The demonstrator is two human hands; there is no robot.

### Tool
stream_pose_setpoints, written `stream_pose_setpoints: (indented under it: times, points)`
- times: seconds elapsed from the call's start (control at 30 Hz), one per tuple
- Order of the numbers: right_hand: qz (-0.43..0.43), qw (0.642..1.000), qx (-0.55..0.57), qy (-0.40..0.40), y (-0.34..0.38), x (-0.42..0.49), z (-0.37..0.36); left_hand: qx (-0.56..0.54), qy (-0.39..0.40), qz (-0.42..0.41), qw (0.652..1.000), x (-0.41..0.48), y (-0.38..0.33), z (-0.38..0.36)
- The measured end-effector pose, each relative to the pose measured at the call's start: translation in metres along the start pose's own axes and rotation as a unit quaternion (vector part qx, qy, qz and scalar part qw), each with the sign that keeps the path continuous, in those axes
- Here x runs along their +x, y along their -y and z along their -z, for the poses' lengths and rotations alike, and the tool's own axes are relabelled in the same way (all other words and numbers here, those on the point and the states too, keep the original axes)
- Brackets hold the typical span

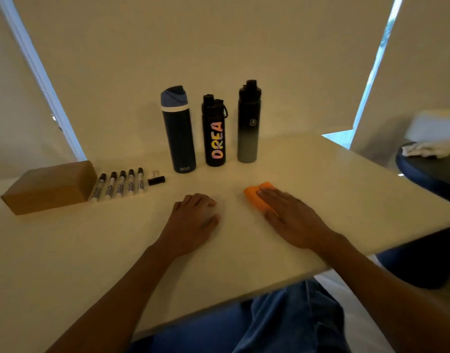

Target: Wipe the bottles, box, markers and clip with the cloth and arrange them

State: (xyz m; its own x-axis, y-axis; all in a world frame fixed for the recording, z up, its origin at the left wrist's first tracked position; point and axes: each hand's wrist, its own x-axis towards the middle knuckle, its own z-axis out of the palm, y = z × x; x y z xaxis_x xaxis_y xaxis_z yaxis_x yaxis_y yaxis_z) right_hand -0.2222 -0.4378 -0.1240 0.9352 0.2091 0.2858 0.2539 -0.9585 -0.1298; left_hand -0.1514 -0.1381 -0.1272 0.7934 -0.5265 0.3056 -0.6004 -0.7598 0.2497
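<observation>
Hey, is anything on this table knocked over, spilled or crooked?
Nothing stands out. The blue-capped bottle, DREA bottle and grey-fade bottle stand upright in a row; the five markers lie side by side between the box and the clip. No spill shows. The right hand lies flat on the orange cloth.

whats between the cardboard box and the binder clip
Five markers lie side by side in a row between the cardboard box and the binder clip, black caps pointing away; the head view shows it.
</observation>
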Motion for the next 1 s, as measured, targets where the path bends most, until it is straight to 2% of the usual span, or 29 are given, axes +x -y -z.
stream_pose_setpoints:
  times: [0.13,0.33,0.83,1.0]
  points:
    - [-0.078,0.996,-0.021,-0.032,-0.044,-0.035,0.009,-0.014,0.022,-0.039,0.999,0.032,-0.033,-0.022]
    - [-0.137,0.99,-0.013,-0.028,-0.097,-0.076,0.029,-0.024,0.03,-0.032,0.999,0.052,-0.042,-0.033]
    - [-0.119,0.992,-0.017,-0.023,-0.108,-0.068,0.034,0.003,0.031,0.041,0.999,0.042,-0.051,-0.03]
    - [-0.089,0.995,-0.025,-0.046,-0.077,-0.06,0.043,0.032,0.018,0.066,0.997,0.02,-0.062,-0.017]
